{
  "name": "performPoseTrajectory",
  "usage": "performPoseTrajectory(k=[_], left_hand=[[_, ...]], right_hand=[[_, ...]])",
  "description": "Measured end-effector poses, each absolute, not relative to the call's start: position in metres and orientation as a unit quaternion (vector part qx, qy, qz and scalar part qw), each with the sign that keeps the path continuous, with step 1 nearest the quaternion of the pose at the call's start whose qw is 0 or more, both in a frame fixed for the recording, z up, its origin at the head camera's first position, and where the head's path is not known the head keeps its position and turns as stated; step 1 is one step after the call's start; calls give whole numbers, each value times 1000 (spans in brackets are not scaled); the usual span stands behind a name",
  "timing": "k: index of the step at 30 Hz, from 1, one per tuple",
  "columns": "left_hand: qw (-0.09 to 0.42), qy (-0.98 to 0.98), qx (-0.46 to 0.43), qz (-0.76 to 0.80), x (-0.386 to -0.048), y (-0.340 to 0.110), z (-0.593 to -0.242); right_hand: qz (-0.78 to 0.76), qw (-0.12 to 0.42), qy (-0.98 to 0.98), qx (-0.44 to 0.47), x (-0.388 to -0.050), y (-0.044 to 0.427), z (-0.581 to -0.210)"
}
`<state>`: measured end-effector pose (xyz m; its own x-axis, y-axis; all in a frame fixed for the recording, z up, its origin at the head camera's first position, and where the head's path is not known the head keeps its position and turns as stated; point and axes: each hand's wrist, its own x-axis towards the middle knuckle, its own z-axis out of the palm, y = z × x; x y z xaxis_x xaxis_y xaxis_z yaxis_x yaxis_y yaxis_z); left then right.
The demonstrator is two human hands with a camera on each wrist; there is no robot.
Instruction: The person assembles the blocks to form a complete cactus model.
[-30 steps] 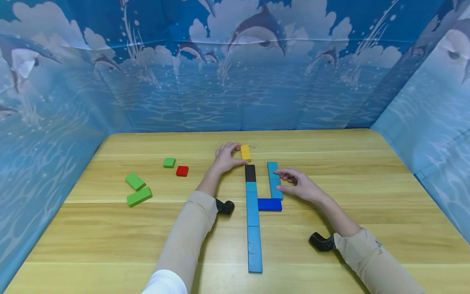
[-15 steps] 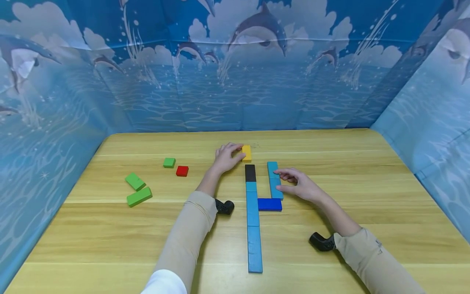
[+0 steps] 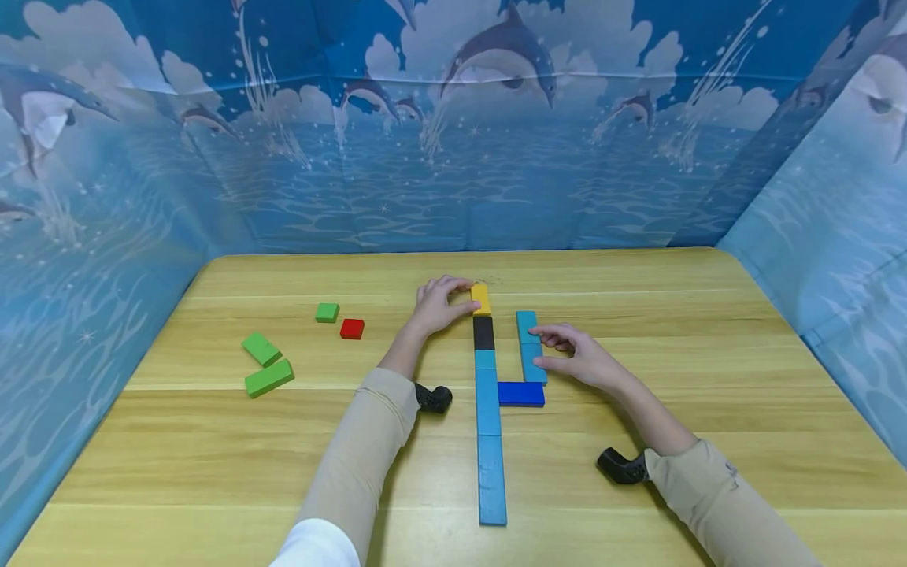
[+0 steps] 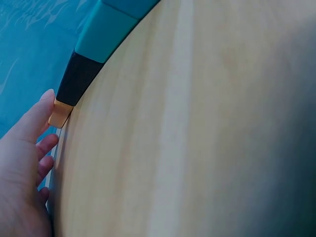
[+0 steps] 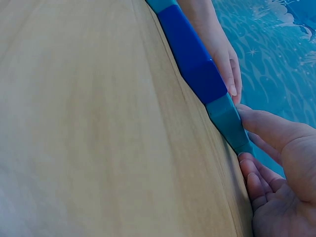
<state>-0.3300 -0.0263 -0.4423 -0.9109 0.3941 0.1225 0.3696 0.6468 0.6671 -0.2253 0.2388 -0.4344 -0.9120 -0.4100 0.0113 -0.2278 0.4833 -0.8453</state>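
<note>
My left hand [image 3: 442, 305] touches the left side of a yellow block [image 3: 482, 298] with thumb and index finger. The yellow block stands end to end with a black block [image 3: 483, 334]. Light blue blocks [image 3: 489, 441] run on from the black one toward me in a straight column. A dark blue block [image 3: 521, 394] juts right from that column. From its right end, two light blue blocks [image 3: 527, 329] lead away from me. My right hand [image 3: 577, 356] rests thumb and index finger along their right edge; in the right wrist view the thumb [image 5: 261, 123] touches a block's side.
Two green blocks [image 3: 269, 379] lie at the left of the wooden table [image 3: 177, 457]. A small green block [image 3: 327, 313] and a red block [image 3: 352, 329] sit farther back. A dolphin-print cloth [image 3: 397, 189] hangs behind the table and at both sides.
The yellow block has slid right and slightly toward me, into line with the black block. My left thumb has moved from its near end to its left side. My right hand has stayed put.
</note>
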Motion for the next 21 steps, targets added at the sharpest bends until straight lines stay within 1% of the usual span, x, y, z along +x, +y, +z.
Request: performPoseTrajectory(k=[21], left_hand=[[20, 907, 223, 358, -329, -27, -442]], right_hand=[[-478, 95, 852, -190, -226, 239, -435]])
